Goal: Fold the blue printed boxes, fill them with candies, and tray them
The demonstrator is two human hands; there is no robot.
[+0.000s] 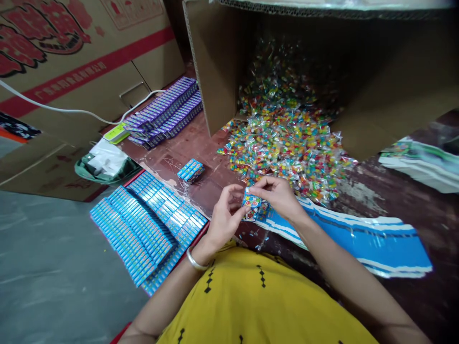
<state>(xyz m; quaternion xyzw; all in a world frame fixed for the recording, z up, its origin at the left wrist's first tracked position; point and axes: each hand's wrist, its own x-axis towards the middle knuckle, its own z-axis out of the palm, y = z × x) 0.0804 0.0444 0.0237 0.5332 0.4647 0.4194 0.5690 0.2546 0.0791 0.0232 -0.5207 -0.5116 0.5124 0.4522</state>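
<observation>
- At the upper left of the frame, a large printed carton (89, 71) stands beside stacked purple boxes (163, 114), whose rows slant up to the right.
- Left of centre and lower, rows of small blue boxes (136, 229) lie packed side by side, with a second layer set slantwise over part of the first; a red edge (202, 232) bounds them on the right.
- Nearer the centre, a little blue block (191, 170) sits alone on the dark red tabletop (167, 165), bare surface around it.
- Just below the centre of the frame, the left hand (229, 210) curls loosely, thumb tip pressed on the left part of a small printed box (252, 204).
- That box is held up between both hands; its printed face turns toward the viewer, its long axis seems to run up and down the frame, and its upper end lies under the right thumb.
- Beside it, the right hand (278, 193) pinches that upper end, thumb and forefinger nearly together.
- Right of centre, wrapped candy (287, 148) spills from an open carton (387, 95) almost to the right fingers, leaving little room above them.
- Toward the lower right, fanned blue sheets (373, 239) stretch from beneath the hands; their ragged white edges run along the right forearm.
</observation>
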